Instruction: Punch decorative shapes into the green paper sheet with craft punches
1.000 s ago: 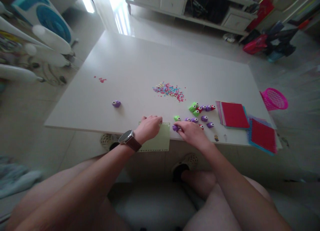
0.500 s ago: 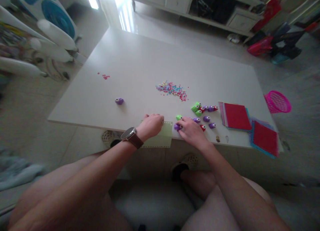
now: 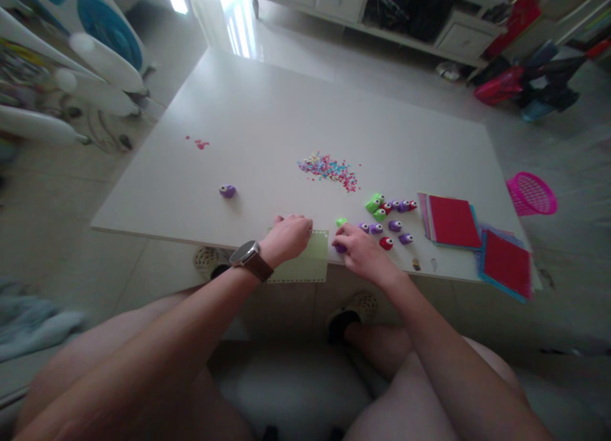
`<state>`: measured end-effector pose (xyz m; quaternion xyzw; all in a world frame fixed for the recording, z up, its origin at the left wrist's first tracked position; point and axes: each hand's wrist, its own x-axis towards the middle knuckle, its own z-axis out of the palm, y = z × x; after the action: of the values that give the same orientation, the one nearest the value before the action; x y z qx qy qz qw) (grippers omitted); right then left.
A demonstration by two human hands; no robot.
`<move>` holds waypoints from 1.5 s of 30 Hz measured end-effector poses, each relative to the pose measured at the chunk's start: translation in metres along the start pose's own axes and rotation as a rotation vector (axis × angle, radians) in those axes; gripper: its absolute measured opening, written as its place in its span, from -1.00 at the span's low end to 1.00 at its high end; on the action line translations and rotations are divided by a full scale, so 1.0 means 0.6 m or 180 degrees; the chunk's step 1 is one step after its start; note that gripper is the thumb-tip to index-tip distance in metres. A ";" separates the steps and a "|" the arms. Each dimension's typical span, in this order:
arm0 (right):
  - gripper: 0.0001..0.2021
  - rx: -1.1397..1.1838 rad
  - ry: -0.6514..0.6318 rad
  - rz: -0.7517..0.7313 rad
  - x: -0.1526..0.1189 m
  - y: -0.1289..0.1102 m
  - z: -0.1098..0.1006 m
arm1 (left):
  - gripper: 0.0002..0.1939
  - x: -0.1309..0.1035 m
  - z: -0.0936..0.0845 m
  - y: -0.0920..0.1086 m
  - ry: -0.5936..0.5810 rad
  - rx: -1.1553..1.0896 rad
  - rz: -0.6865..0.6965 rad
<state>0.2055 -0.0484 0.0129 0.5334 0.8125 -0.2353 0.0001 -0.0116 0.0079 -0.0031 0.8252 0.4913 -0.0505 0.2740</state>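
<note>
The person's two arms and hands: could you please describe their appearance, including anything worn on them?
Both forearms are bare, with no sleeves in view. Above the left hand sits a wristwatch with a round dark face, silvery rim and brown strap. The right hand has no watch or bracelet at its wrist. Neither hand is gloved.

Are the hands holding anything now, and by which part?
Right hand: over the top of a purple punch; grip unclear. Left hand: at the sheet's far edge; can't tell whether it's pinched.
</note>
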 end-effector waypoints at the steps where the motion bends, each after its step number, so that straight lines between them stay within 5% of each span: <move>1: -0.62 0.0099 0.0023 -0.0034 -0.001 0.002 0.001 | -0.68 -0.001 -0.001 0.001 0.0002 0.0012 0.0003; 8: -0.65 0.0713 0.0139 -0.0130 -0.001 0.004 -0.005 | -0.69 -0.002 -0.005 0.001 -0.0027 0.0059 0.0016; 18: -0.76 0.0232 0.0109 0.0446 -0.008 -0.002 0.006 | -0.69 0.001 -0.003 -0.001 -0.0041 0.0006 0.0020; 45: -0.85 0.0225 0.0481 0.0371 0.003 -0.005 0.007 | -0.74 0.010 -0.001 0.003 -0.0147 -0.0217 -0.0133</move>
<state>0.2011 -0.0496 0.0101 0.5957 0.7689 -0.2225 -0.0663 -0.0068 0.0121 -0.0042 0.8036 0.5035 -0.0585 0.3120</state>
